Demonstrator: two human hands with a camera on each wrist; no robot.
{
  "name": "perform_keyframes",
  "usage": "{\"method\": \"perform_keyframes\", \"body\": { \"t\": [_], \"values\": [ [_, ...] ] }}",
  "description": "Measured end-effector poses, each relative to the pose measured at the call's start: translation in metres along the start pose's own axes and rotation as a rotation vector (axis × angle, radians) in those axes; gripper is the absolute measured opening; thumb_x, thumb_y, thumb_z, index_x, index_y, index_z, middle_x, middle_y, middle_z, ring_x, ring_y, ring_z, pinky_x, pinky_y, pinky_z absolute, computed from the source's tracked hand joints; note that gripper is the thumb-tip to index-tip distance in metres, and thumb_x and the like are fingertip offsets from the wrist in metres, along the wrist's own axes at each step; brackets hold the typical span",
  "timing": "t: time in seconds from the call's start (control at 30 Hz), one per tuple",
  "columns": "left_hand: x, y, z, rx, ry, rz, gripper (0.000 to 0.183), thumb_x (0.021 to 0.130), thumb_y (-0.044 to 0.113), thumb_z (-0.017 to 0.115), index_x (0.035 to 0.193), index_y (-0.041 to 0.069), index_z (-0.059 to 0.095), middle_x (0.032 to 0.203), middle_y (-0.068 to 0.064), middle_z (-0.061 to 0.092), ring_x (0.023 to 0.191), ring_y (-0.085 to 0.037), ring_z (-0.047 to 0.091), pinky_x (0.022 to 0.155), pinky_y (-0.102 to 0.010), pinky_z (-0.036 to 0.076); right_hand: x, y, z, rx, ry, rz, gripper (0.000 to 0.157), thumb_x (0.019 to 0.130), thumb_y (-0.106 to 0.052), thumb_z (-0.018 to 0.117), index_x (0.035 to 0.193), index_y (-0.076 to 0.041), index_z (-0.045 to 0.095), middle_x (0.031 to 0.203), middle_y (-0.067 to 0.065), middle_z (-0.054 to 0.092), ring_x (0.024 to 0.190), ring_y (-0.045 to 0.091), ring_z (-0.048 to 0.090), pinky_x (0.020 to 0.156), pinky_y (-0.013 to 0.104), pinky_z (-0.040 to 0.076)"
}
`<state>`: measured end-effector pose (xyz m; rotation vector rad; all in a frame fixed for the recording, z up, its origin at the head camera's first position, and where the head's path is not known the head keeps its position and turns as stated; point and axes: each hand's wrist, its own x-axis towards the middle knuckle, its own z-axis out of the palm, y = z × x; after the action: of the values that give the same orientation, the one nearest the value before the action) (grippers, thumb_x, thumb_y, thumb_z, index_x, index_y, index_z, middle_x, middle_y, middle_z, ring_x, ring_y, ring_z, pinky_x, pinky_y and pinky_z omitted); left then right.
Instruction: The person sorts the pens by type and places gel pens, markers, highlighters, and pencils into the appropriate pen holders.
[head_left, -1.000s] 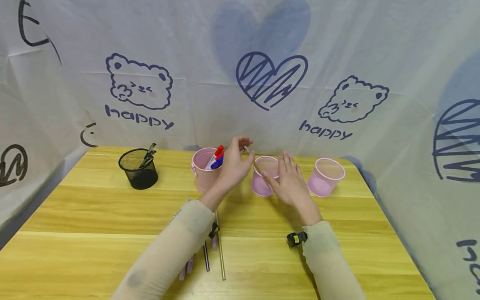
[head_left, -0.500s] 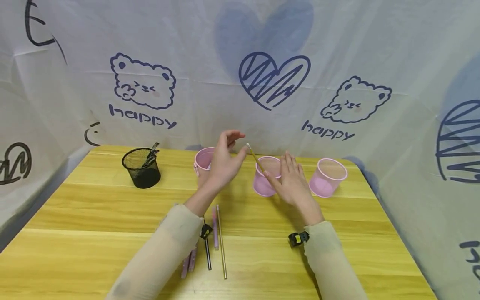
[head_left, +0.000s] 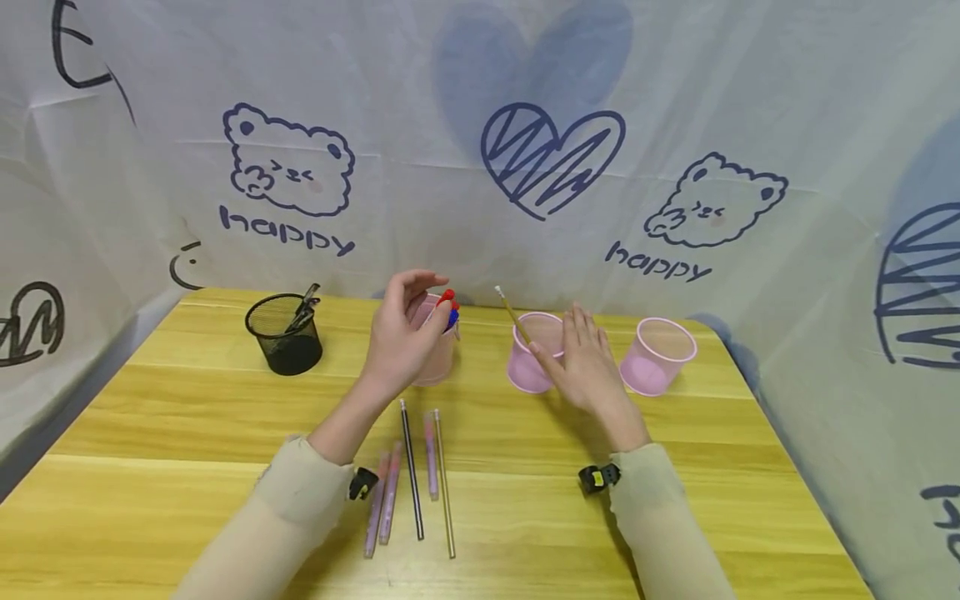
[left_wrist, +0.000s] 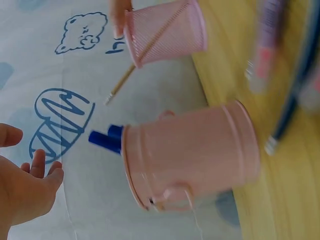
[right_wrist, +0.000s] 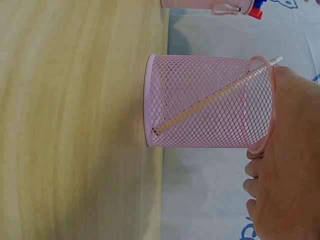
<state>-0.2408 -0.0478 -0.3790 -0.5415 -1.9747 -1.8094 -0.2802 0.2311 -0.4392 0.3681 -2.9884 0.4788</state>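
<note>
My left hand (head_left: pixel 397 337) hovers beside a pink metal bucket (head_left: pixel 433 367), fingers loosely curved and holding nothing. Markers with red caps (head_left: pixel 447 296) and blue caps (left_wrist: pixel 106 141) stick out of this bucket. In the left wrist view, the hand is apart from the bucket's rim. A pink mesh cup (right_wrist: pixel 200 137) stands upright in the middle, with a gold pencil (right_wrist: pixel 200 106) leaning diagonally inside, its eraser end above the rim. My right hand (head_left: pixel 588 367) rests at that cup's right side, fingers extended and thumb at the rim near the pencil.
A black mesh pen holder (head_left: pixel 292 354) with dark pens stands at the left. Another pink mesh cup (head_left: pixel 648 375) is at the right. On the table lie a dark pencil (head_left: pixel 412 475), a gold pencil (head_left: pixel 444 492) and several purple pens (head_left: pixel 390 496). A printed curtain (head_left: pixel 435 208) hangs behind.
My left hand has let go of the pencil, now leaning in the middle cup, and moved left to the pink bucket. The right hand has stayed at the mesh cup.
</note>
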Motion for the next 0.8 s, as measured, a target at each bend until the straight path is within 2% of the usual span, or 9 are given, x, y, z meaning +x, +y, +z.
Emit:
{"method": "perform_keyframes", "body": {
  "t": [0.17, 0.37, 0.63, 0.8],
  "values": [
    [-0.013, -0.002, -0.022, 0.092, -0.037, -0.029, 0.041, 0.101, -0.002, 0.062, 0.138, -0.005, 0.046, 0.137, -0.018, 0.059, 0.137, -0.027, 0.053, 0.120, -0.034, 0.040, 0.000, -0.001, -0.001, -0.005, -0.007, 0.005, 0.101, 0.104, -0.072, 0.026, 0.163, 0.008, 0.008, 0.172, 0.024, -0.003, 0.160, 0.037, -0.004, 0.129, 0.054, -0.002],
    [-0.026, -0.005, -0.043, 0.187, -0.066, -0.010, 0.038, 0.100, -0.003, 0.062, 0.135, -0.008, 0.048, 0.132, -0.020, 0.060, 0.135, -0.032, 0.054, 0.121, -0.043, 0.039, 0.001, -0.001, 0.000, -0.004, -0.001, 0.003, 0.100, 0.104, -0.071, 0.027, 0.163, 0.008, 0.008, 0.172, 0.024, -0.001, 0.160, 0.037, -0.004, 0.129, 0.055, -0.001],
    [-0.043, -0.012, -0.063, 0.310, -0.139, -0.027, 0.037, 0.099, -0.002, 0.065, 0.133, -0.008, 0.051, 0.130, -0.021, 0.062, 0.130, -0.036, 0.056, 0.119, -0.049, 0.040, 0.001, 0.000, 0.002, -0.007, -0.007, 0.004, 0.101, 0.104, -0.072, 0.025, 0.163, 0.008, 0.006, 0.172, 0.024, -0.003, 0.160, 0.038, -0.004, 0.129, 0.056, 0.000],
    [-0.053, -0.016, -0.072, 0.404, -0.210, -0.044, 0.040, 0.097, -0.001, 0.068, 0.133, -0.007, 0.053, 0.129, -0.019, 0.064, 0.125, -0.035, 0.059, 0.111, -0.052, 0.047, 0.002, 0.000, 0.001, -0.013, -0.003, -0.002, 0.101, 0.104, -0.071, 0.026, 0.163, 0.008, 0.007, 0.172, 0.025, -0.002, 0.160, 0.039, -0.003, 0.129, 0.057, 0.002]
  ]
}}
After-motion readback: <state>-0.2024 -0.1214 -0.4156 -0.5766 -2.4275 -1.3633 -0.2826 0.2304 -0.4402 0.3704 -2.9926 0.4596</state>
